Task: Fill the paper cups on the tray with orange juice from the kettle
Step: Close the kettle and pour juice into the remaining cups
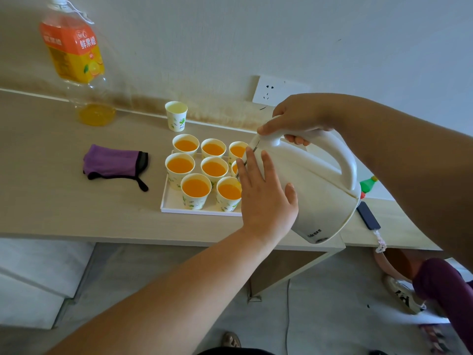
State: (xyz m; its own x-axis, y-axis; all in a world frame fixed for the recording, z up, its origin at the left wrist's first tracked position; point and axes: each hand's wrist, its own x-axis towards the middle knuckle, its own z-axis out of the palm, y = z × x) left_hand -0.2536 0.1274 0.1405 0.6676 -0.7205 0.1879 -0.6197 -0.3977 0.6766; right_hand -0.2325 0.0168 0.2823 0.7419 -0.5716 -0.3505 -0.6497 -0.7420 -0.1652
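Head view: kettle, white, is tipped steeply with its spout down over the right side of the tray, likely so juice runs into a cup hidden beneath it. Right hand is clenched around the kettle's handle, carrying its weight from above. Left hand lies flat and spread against the kettle's near side, fingers reaching toward the lid edge, apparently steadying the pour rather than gripping. Just left of that hand, eight paper cups in view on the tray already hold orange juice. Beyond them, apart from the tray, stands a lone cup of pale liquid. Farther left lie a purple cloth and a nearly empty juice bottle.
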